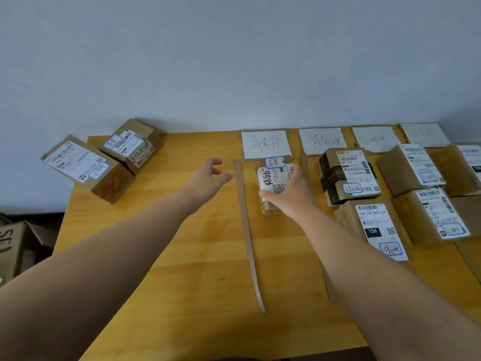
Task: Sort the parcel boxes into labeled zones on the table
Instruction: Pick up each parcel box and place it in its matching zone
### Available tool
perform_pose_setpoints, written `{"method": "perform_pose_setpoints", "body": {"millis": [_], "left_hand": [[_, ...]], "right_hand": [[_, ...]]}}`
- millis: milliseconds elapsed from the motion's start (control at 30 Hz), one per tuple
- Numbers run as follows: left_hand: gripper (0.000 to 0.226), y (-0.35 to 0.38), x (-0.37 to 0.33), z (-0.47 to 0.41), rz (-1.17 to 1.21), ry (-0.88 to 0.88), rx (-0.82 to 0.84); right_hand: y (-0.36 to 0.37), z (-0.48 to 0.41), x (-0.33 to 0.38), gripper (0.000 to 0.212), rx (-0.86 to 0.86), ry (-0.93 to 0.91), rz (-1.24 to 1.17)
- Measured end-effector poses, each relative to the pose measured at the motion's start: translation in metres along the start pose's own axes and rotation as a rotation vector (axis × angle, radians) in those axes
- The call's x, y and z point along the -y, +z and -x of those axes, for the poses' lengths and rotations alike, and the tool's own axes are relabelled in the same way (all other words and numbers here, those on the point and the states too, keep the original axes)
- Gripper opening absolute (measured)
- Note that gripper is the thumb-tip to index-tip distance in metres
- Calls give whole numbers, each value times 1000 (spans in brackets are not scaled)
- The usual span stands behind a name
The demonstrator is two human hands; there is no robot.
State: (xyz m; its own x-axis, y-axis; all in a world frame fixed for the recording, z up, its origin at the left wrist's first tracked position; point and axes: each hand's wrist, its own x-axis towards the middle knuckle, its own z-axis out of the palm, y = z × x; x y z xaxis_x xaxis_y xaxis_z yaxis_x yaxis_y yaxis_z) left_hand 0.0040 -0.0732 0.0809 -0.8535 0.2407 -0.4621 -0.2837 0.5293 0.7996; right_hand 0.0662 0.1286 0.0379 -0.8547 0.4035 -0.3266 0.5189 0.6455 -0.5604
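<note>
A small parcel box (273, 178) with a white label lies in the leftmost zone, below the first white zone card (265, 143). My right hand (289, 194) rests on it, thumb along its near side and fingers over its right edge. My left hand (208, 178) hovers over the bare table left of the cardboard divider strip (247, 230), fingers loosely curled and holding nothing. Two unsorted boxes sit at the table's far left: a front one (86, 168) overhanging the edge and a rear one (132, 144).
Three more zone cards (321, 140) (374, 138) (423, 134) line the back edge. Sorted boxes fill the zones to the right, such as one with black tape (348, 173) and one marked 15H (374, 227). A cardboard carton (13, 251) stands on the floor at left.
</note>
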Motion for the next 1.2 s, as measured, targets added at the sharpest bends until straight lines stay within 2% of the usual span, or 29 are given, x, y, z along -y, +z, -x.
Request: {"method": "perform_pose_setpoints", "body": {"millis": [267, 500, 833, 1067, 1200], "left_hand": [[55, 22, 8, -17, 19, -70, -55], [56, 36, 1, -34, 26, -104, -79], [49, 36, -8, -34, 18, -67, -133], [48, 13, -5, -15, 38, -26, -193], [49, -9, -4, -2, 40, -1, -210]], "right_hand": [[8, -29, -29, 101, 84, 131, -28], [7, -54, -25, 110, 110, 66, -29], [-3, -71, -13, 122, 206, 95, 28], [-13, -53, 4, 119, 63, -14, 267], [-15, -37, 28, 98, -54, -166, 306]]}}
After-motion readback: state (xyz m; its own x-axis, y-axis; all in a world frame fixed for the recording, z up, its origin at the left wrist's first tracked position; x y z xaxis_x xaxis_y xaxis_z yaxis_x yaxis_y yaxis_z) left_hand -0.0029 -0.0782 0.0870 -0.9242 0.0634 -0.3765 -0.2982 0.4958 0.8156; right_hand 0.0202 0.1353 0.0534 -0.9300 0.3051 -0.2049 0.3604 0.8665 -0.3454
